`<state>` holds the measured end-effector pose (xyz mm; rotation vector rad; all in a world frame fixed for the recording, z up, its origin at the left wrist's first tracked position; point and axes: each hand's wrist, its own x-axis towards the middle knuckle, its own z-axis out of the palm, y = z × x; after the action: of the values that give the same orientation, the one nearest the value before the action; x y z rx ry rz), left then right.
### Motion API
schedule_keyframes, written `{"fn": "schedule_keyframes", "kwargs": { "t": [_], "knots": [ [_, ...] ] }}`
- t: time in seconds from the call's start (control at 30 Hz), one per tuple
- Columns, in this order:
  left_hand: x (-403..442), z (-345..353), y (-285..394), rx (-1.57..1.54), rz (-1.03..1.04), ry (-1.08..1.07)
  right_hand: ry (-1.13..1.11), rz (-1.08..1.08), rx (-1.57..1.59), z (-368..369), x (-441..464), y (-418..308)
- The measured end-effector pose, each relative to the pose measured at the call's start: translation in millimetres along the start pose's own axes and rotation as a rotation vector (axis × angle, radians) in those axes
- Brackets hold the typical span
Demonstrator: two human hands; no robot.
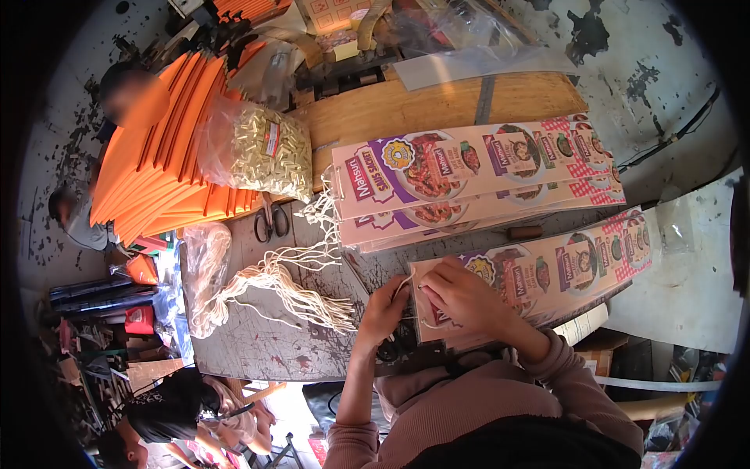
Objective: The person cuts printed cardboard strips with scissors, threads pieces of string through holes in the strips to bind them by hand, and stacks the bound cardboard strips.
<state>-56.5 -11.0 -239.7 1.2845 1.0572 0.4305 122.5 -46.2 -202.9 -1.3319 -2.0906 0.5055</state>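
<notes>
My left hand (383, 311) is closed on a white string (407, 282) at the left end of the lower stack of printed cards (539, 275). My right hand (462, 295) lies on that same end, its fingers pinched together at the card's corner by the string; what they hold is too small to make out. Behind it rests a second stack of printed cards (426, 173), with strings hanging from its left end. Left of my hands spreads a bundle of loose white strings (285, 285) on the worn table (266, 344).
Scissors (271, 222) lie beside a bag of small brass-coloured pieces (269, 148). Orange sheets (168, 148) are piled at the left. A brown cylinder (524, 232) sits between the card stacks. Another person (168, 406) is at the lower left.
</notes>
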Motion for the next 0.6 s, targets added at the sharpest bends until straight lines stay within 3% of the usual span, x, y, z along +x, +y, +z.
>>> {"fn": "schedule_keyframes", "kwargs": {
  "t": [0.13, 0.23, 0.33, 0.4, 0.43, 0.53, 0.6],
  "knots": [
    [3.1, -1.7, -10.0, -0.004, 0.072, -0.020, -0.014, -0.014, -0.003, 6.5, -0.7, 5.3],
    [-0.3, -0.2, 0.8, 0.233, 0.135, 0.002, 0.012, 0.013, -0.025, 1.4, 4.0, 0.5],
    [-3.7, 3.1, -8.7, 0.184, 0.056, 0.184, 0.131, 0.012, 0.066, 12.7, 0.7, 18.6],
    [-0.9, -10.1, -25.6, 0.097, 0.362, 0.660, 0.141, 0.001, 0.083, 10.4, -4.1, 28.0],
    [-3.9, -11.5, -21.6, -0.569, 0.228, 0.802, 0.146, -0.011, 0.104, 9.4, -6.1, 30.3],
    [-26.8, -19.9, 3.9, -0.750, 0.320, 0.651, 0.158, 0.054, 0.162, 3.1, -8.3, 27.5],
    [-39.3, -4.5, 25.8, -0.510, 0.273, 0.638, 0.207, 0.050, 0.219, -2.4, -4.0, 15.1]
  ]
}}
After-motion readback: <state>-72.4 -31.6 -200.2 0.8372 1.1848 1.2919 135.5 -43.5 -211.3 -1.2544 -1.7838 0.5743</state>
